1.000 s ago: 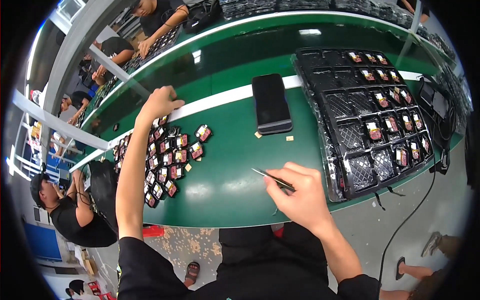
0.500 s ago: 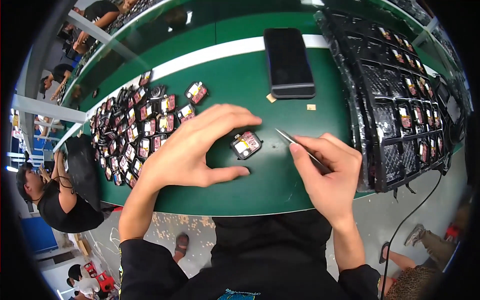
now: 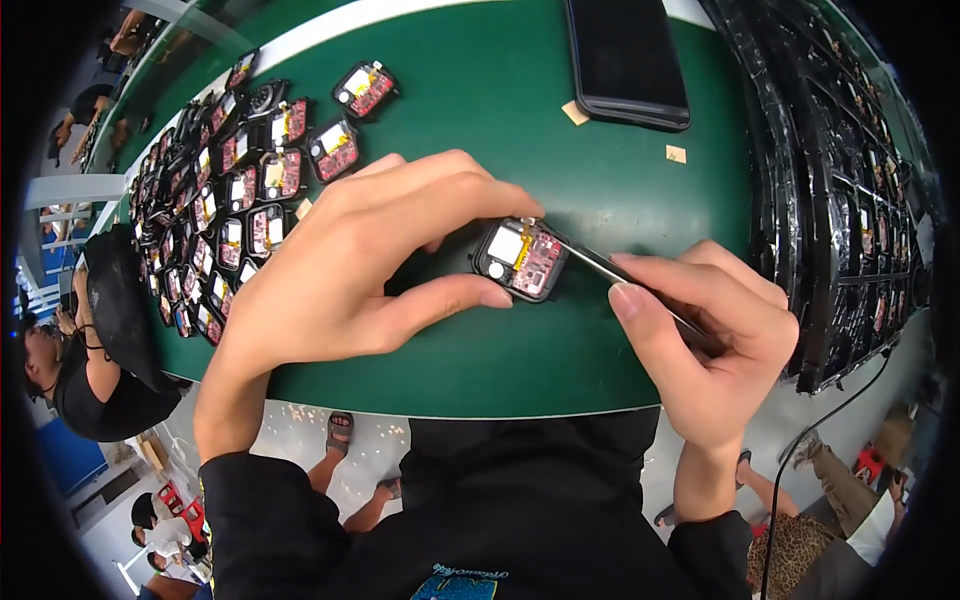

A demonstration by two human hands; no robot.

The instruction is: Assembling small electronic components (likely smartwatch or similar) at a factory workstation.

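A small black watch-like casing (image 3: 540, 272) lies on the green bench, its inside showing a red circuit board, a white block and yellow tape. My left hand (image 3: 340, 265) curves round its left side, index fingertip at the top edge and thumb at the lower edge, gripping it. In my right hand (image 3: 715, 345), metal tweezers (image 3: 598, 264) are pinched between thumb and fingers. Their tip meets the casing's upper right edge, by the board; whether it grasps anything is too small to tell.
Many similar open casings (image 3: 240, 190) crowd the bench's left. A black phone (image 3: 628, 60) lies at the back, near two small tan pieces (image 3: 676, 154). Stacked black trays (image 3: 815, 200) holding casings stand at right. A co-worker (image 3: 90, 360) sits at far left.
My left fingers have closed in on the casing, which is now turned. The tweezers have come from beside it to its upper right edge. The view has shifted nearer.
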